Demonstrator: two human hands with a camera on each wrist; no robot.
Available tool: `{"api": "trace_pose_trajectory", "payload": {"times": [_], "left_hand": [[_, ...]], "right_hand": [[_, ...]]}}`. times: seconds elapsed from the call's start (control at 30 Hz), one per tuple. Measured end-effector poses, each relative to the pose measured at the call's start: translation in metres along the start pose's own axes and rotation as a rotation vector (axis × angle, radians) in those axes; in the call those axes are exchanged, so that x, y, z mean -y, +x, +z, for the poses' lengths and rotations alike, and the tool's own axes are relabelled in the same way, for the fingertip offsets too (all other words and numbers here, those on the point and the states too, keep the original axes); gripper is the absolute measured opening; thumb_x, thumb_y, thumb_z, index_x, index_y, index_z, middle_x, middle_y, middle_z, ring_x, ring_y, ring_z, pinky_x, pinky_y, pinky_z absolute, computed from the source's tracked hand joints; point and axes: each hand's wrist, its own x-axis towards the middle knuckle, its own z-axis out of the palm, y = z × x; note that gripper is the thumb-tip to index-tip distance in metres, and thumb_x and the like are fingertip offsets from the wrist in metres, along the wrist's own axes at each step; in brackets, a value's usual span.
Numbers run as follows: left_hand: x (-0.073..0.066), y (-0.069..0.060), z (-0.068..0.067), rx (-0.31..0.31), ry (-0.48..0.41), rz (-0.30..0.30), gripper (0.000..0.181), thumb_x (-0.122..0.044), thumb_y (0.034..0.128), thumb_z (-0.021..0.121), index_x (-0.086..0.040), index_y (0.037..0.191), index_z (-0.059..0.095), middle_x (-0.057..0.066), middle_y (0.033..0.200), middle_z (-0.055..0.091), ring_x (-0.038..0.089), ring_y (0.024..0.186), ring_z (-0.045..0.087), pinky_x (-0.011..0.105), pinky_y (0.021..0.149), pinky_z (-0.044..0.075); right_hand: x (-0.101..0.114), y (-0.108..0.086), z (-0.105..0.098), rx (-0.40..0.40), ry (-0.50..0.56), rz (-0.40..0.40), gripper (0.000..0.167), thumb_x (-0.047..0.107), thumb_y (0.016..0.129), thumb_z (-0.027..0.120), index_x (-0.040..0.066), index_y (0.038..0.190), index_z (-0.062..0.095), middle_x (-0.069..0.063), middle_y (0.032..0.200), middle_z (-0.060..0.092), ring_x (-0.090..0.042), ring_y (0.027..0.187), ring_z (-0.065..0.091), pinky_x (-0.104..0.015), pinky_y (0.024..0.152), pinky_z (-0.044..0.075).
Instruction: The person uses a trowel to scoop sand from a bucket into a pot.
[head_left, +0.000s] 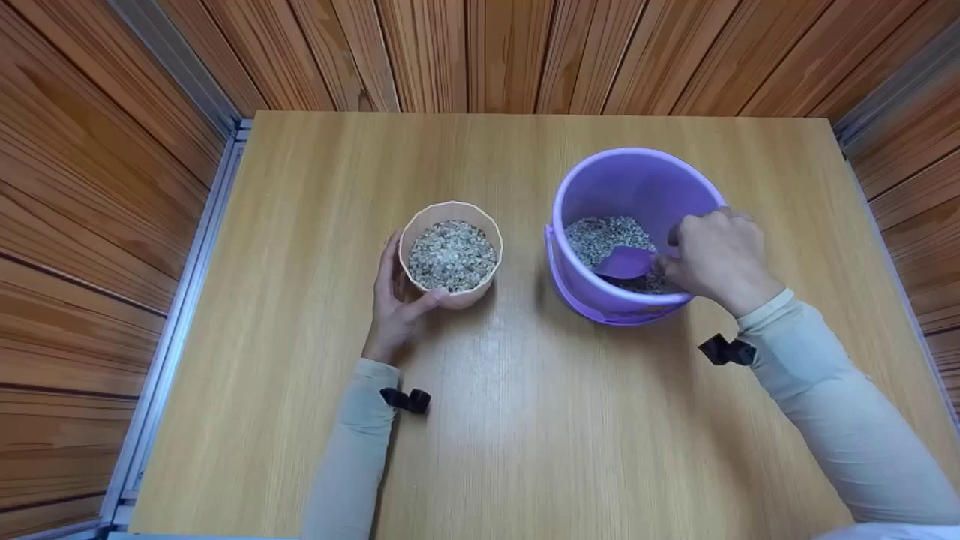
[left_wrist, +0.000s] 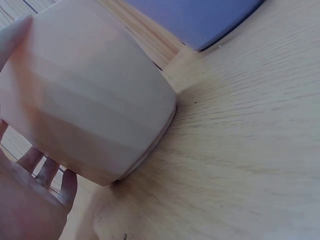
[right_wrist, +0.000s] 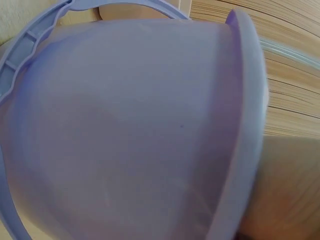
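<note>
A pale peach faceted pot (head_left: 469, 301) (left_wrist: 95, 95) stands on the table, filled with light grey-brown gravel (head_left: 452, 255). My left hand (head_left: 394, 311) (left_wrist: 30, 200) holds it from the left, thumb at the near rim and fingers round its side. To the right is a purple bucket (head_left: 622, 311) (right_wrist: 130, 120) with more gravel (head_left: 611, 232) inside. Reaching over the bucket's right rim, my right hand (head_left: 720, 251) (right_wrist: 290, 185) grips a purple scoop (head_left: 626, 262), whose blade is at the gravel. The hand hides the scoop's handle.
The bucket's carrying handle (right_wrist: 30, 45) hangs down along its outer side. Wood-plank walls (head_left: 502, 56) and metal rails (head_left: 187, 247) border the wooden table (head_left: 487, 420) at the back and sides. Bare tabletop lies between pot and bucket.
</note>
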Motion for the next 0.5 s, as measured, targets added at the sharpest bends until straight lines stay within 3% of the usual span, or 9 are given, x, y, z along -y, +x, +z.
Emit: {"api": "trace_pose_trajectory", "payload": {"times": [0.1, 0.3, 0.4, 0.5], "left_hand": [[0.008, 0.001, -0.003, -0.005, 0.021, -0.002, 0.105, 0.005, 0.0745, 0.081, -0.008, 0.161, 0.024, 0.007, 0.165, 0.027, 0.020, 0.151, 0.023, 0.042, 0.123, 0.019], [0.001, 0.001, -0.009, 0.014, 0.119, 0.014, 0.106, -0.006, 0.0736, 0.088, -0.013, 0.160, 0.027, 0.004, 0.161, 0.034, 0.021, 0.147, 0.032, 0.046, 0.120, 0.027], [-0.008, 0.001, -0.014, 0.018, 0.175, 0.007, 0.106, -0.009, 0.0748, 0.087, -0.014, 0.161, 0.025, 0.007, 0.160, 0.034, 0.026, 0.146, 0.033, 0.050, 0.119, 0.028], [-0.023, 0.005, -0.021, 0.002, 0.251, -0.006, 0.098, -0.016, 0.0823, 0.083, -0.015, 0.161, 0.026, 0.006, 0.159, 0.036, 0.027, 0.145, 0.034, 0.051, 0.119, 0.028]], "right_hand": [[-0.002, -0.007, -0.002, -0.141, 0.069, -0.035, 0.035, 0.029, 0.083, 0.081, -0.003, 0.100, 0.078, -0.025, 0.088, 0.072, -0.046, 0.084, 0.060, -0.058, 0.067, 0.045], [-0.016, -0.024, -0.004, -0.417, 0.172, -0.085, 0.034, 0.024, 0.085, 0.082, -0.004, 0.103, 0.077, -0.021, 0.089, 0.072, -0.037, 0.081, 0.056, -0.048, 0.066, 0.040], [-0.029, -0.033, -0.002, -0.493, 0.239, -0.056, 0.033, 0.025, 0.087, 0.080, -0.003, 0.105, 0.077, -0.022, 0.094, 0.072, -0.036, 0.083, 0.056, -0.041, 0.066, 0.034], [-0.046, -0.041, 0.001, -0.535, 0.290, -0.009, 0.033, 0.026, 0.090, 0.077, -0.002, 0.108, 0.076, -0.023, 0.099, 0.072, -0.038, 0.089, 0.058, -0.038, 0.071, 0.033]]}}
